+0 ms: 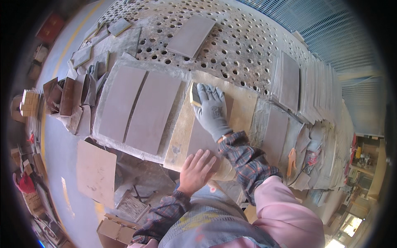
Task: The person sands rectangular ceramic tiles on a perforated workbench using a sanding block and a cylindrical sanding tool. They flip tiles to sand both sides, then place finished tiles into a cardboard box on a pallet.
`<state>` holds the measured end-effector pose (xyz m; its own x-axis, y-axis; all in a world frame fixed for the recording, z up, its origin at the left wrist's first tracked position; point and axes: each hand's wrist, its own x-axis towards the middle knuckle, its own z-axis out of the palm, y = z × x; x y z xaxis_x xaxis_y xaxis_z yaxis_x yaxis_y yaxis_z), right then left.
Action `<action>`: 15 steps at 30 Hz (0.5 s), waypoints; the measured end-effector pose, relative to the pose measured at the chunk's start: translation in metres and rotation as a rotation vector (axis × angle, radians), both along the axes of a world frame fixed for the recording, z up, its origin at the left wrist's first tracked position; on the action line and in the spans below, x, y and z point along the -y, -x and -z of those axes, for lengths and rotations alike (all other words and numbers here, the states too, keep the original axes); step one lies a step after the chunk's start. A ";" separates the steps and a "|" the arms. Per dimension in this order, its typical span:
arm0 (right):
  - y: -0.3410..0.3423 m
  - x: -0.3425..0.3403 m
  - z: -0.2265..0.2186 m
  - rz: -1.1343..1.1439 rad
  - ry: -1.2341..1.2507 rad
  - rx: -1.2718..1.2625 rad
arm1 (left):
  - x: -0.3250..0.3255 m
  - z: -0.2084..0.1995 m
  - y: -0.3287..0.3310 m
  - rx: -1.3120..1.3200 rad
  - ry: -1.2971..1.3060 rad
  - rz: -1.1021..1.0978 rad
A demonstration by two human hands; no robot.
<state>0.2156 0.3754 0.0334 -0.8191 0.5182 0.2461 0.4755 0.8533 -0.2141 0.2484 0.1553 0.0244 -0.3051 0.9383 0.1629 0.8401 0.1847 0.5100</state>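
Note:
A flat grey-brown panel (201,138) lies on a tan board (242,111) in front of me. My left hand (197,168), bare, rests flat on the panel's near end with its fingers stretched out. My right hand (213,109) wears a grey glove and reaches to the panel's far end. Under its fingers is a sanding block (194,95), dark on one face with a pale yellow edge; the glove hides part of it. Two similar panels (151,111) lie side by side just left of the board.
Beyond is a perforated table top (244,49) with another panel (191,36) on it. A row of upright panels (318,91) stands at the right. Sanding pads (120,27) and brown blocks (67,96) sit at the left. A cardboard sheet (96,171) leans near the table's front edge.

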 end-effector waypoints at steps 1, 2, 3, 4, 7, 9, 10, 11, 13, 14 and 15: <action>-0.006 0.005 -0.003 -0.090 0.054 -0.020 | 0.000 0.000 -0.001 -0.022 -0.010 0.012; -0.020 0.021 -0.009 -0.162 0.103 -0.014 | 0.001 0.001 0.000 -0.003 0.012 0.015; -0.033 0.035 -0.013 -0.234 0.167 0.016 | 0.001 0.001 -0.001 0.018 0.022 0.030; -0.039 0.043 -0.017 -0.210 0.173 0.035 | 0.002 0.002 -0.002 0.034 0.051 0.020; -0.015 0.006 -0.024 -0.191 0.101 -0.051 | 0.003 0.001 -0.004 0.020 0.025 0.003; -0.001 -0.014 -0.015 -0.033 0.015 -0.115 | 0.003 0.000 -0.003 -0.018 0.009 -0.001; -0.013 -0.003 -0.021 -0.089 0.060 -0.115 | 0.003 0.000 -0.003 -0.029 0.004 0.002; -0.030 0.014 -0.027 -0.111 0.107 -0.088 | 0.002 0.000 -0.002 -0.025 0.031 0.015; -0.064 0.027 -0.028 -0.178 0.212 -0.039 | 0.002 0.002 -0.002 -0.015 -0.020 0.011; -0.074 0.027 -0.027 -0.213 0.291 0.040 | 0.002 0.002 -0.003 0.009 0.032 0.015; -0.074 0.017 -0.020 -0.144 0.284 -0.030 | 0.002 0.003 -0.004 -0.012 0.004 0.003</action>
